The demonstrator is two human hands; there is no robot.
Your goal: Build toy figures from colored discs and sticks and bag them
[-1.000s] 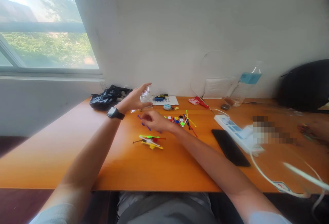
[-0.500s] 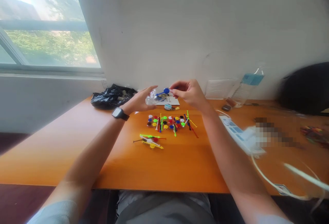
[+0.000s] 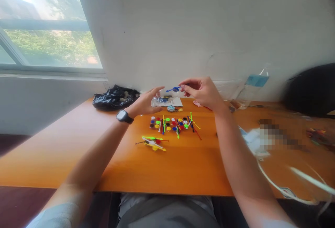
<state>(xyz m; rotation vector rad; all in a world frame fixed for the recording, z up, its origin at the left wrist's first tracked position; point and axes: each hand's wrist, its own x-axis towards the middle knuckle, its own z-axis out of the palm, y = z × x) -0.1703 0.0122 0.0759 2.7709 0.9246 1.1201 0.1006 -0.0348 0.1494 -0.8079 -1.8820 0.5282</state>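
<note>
My left hand (image 3: pixel 143 103), with a dark watch on its wrist, is curled round a clear plastic container (image 3: pixel 157 101) tilted over the table; blue and dark pieces seem to show inside. My right hand (image 3: pixel 202 90) pinches a blue arrow-shaped plastic piece (image 3: pixel 171 90) by one end, just above and right of the container. The piece carries a round disc near its middle. Below the hands, small coloured discs (image 3: pixel 168 120) stand in rows with several thin arrow sticks (image 3: pixel 164 125) lying across them. Closer to me lies a loose cluster of arrow pieces (image 3: pixel 154 144) in green, white and yellow.
A black plastic bag (image 3: pixel 115 98) sits at the back left. Behind the discs are a small round case (image 3: pixel 171 108) and a white printed sheet (image 3: pixel 178 101). A clear bottle (image 3: pixel 253 86) leans at the right, near white cables (image 3: pixel 272 186) and a dark bag (image 3: pixel 311 88).
My right hand has moved right and slightly up, drawing the blue arrow piece away from the container and turning it flatter. My left hand has shifted slightly right.
</note>
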